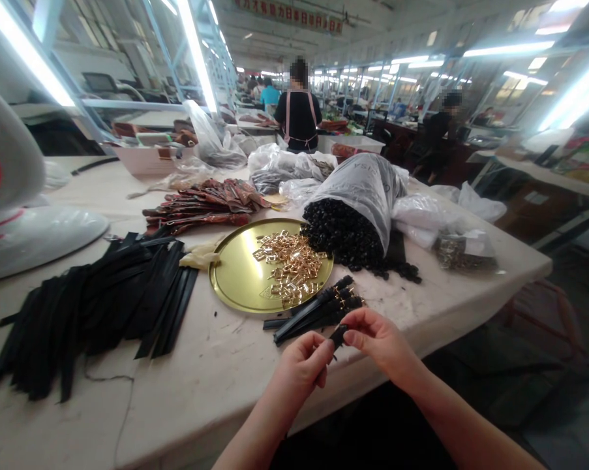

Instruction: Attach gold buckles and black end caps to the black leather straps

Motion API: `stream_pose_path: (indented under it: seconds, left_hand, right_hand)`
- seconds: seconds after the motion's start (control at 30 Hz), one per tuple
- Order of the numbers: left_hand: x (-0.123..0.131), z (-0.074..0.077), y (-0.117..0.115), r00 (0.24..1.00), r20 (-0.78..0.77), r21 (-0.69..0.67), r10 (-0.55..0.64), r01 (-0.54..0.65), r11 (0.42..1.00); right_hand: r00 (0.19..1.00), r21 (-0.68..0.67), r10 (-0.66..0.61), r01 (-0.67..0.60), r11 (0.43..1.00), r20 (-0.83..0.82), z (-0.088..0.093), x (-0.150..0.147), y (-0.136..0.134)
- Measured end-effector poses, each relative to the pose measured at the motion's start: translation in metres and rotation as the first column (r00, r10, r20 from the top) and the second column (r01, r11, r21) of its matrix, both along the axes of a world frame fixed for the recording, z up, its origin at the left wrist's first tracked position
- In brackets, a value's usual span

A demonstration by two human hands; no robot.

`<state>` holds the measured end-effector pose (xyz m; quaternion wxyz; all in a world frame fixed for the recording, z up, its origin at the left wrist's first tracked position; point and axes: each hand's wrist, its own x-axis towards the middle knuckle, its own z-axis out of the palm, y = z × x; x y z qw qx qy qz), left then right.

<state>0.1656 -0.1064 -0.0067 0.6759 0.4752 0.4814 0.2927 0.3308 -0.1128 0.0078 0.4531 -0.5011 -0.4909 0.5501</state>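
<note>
My left hand [308, 358] and my right hand [372, 339] meet near the table's front edge, both pinching a small black strip [338, 335] between thumb and fingers. Most of the strip is covered by the fingertips, so its full shape is hidden. Just beyond lies a bundle of black straps [314, 312] with gold-coloured metal pieces at the far ends. Behind that, a round gold tray [235, 287] carries a heap of gold-coloured buckles [294, 261]. Small black pieces [340, 232] spill from a plastic bag [367, 186] at the tray's right.
Long black strips [103, 307] are piled at left, beside a white machine base [44, 232]. Reddish-brown strips [201, 205] lie behind the tray. A clear bag of metal parts [465, 253] sits at right. A person [299, 111] in an apron stands beyond the table.
</note>
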Motion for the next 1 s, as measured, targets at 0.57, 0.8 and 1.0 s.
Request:
stream_pose_path:
  seconds: [0.57,0.8,1.0]
  left_hand:
    - [0.004,0.003,0.009,0.946,-0.313,0.317,0.082,0.023,0.948]
    - [0.009,-0.001,0.012,0.952,-0.29,0.308,0.099,-0.005,0.951]
    - [0.01,0.006,0.009,0.97,-0.244,0.288,0.006,0.066,0.955]
  right_hand:
    - [0.855,-0.303,-0.198,0.051,0.952,-0.48,-0.019,-0.011,0.013]
    - [0.8,-0.346,-0.323,0.154,0.925,-0.506,-0.029,-0.03,0.007]
    - [0.901,-0.238,-0.269,0.195,0.952,-0.34,-0.029,-0.023,0.006]
